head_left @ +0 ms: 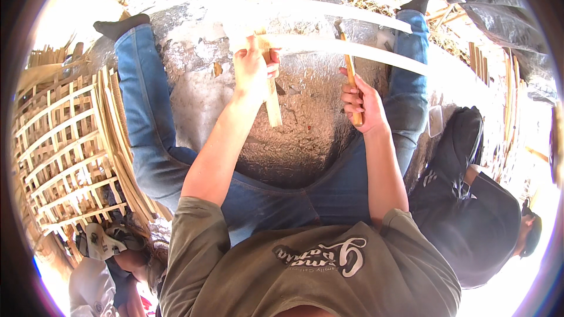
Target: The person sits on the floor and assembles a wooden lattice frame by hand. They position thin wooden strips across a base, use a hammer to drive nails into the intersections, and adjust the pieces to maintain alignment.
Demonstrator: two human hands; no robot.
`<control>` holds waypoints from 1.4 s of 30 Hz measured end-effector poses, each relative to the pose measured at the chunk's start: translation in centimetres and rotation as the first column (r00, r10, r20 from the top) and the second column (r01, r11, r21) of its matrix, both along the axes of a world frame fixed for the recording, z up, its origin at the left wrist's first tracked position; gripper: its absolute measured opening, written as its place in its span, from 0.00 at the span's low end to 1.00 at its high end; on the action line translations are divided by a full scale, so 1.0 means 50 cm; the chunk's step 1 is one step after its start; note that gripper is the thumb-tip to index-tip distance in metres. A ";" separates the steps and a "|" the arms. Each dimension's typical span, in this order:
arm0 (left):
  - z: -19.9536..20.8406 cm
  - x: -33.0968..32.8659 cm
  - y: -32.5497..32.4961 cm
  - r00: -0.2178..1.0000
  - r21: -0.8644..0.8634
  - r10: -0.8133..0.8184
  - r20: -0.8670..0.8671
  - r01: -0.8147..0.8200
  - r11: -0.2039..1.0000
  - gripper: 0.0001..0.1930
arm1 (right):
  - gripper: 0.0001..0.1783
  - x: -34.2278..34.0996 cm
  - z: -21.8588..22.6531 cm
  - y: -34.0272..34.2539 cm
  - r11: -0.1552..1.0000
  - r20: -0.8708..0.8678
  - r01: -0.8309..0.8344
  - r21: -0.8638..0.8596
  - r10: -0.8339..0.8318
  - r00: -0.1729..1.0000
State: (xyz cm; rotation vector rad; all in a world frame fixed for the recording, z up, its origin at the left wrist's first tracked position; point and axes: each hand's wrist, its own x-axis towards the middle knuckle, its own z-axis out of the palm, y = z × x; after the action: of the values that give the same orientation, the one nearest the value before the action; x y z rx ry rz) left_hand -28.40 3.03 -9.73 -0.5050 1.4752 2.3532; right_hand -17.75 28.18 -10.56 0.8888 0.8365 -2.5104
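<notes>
Ahead of your hands, the longer of the task's pieces, a pale, flat strip (364,51), runs from beside your left grip (251,61) out to the right, bowed in this wide view and passing before your right shin; glare bleaches its surface, and you cannot tell whether that grip touches it. A second pale strip (364,16) arches beyond it, nearly white. Smaller is the short yellowish strip (274,108), straight and flat, which your left grip is closed on, its lower end hanging toward you and its middle partly covered by your fingers. Your right grip (365,103) is wrapped around a slim tool (349,61) with a wooden handle, its dark tip pointing away from you, too small to make out. Around these, a crinkled, silvery ground surface (205,105) spreads between your legs in blue jeans (144,82), which box in the work on both sides. To your left stands an open bamboo lattice (70,118); near your right sits a person in dark clothing (470,229), with a small clear container (435,121) just beside your right leg.
</notes>
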 end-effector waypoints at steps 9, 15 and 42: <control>-0.029 -0.025 -0.006 0.994 0.023 0.046 0.097 -0.049 0.999 0.32 | 0.22 0.000 0.015 -0.009 0.991 -0.061 -0.046 0.124 0.054 0.997; -0.016 -0.022 0.011 0.990 0.010 0.063 0.126 -0.065 0.998 0.32 | 0.24 0.010 0.033 -0.029 0.955 -0.053 -0.118 0.274 0.137 0.989; -0.007 -0.041 0.011 0.978 0.056 0.141 0.157 -0.151 0.987 0.32 | 0.21 0.136 0.117 -0.088 0.721 0.110 -0.203 0.663 0.174 0.979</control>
State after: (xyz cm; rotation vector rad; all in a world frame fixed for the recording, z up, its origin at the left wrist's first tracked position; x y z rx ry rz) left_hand -30.43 3.57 -10.08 -0.7816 1.3268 2.4050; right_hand -10.97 23.77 -4.69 0.9834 1.7881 -1.9913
